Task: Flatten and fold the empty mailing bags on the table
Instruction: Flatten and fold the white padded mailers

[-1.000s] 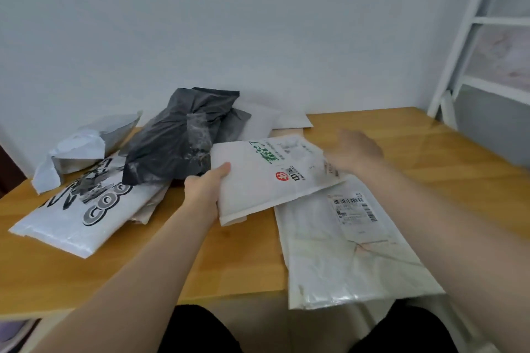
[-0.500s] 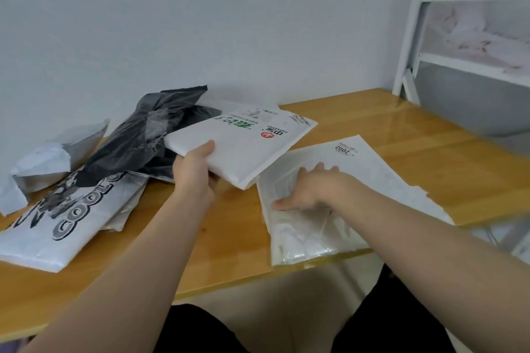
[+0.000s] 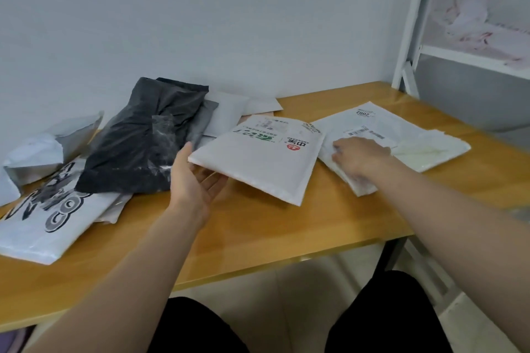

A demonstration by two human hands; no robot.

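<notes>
Bags lie all over the wooden table (image 3: 258, 235). The left hand (image 3: 195, 180) is turned palm up with its fingers spread out straight, and its fingertips sit under the near left edge of the white padded mailer (image 3: 258, 157). This mailer has green and red print on it, and its left edge is lifted a little off the wood. The right hand (image 3: 358, 156) lies palm down on the clear plastic bag (image 3: 401, 146), which lies just to the right of the mailer. Its fingers are a bit blurry, so I cannot tell if they press flat or pinch the plastic. A white label with a barcode (image 3: 370, 132) sits on that bag next to the hand. To the left, the crumpled black bag (image 3: 143, 137) rests on top of a white bag with big black letters (image 3: 48, 218). A torn grey and white bag (image 3: 43, 149) stands open at the far left by the wall. Some flat white envelopes (image 3: 243, 107) lie behind the pile. A white metal frame (image 3: 415, 23) stands past the right end of the table.
</notes>
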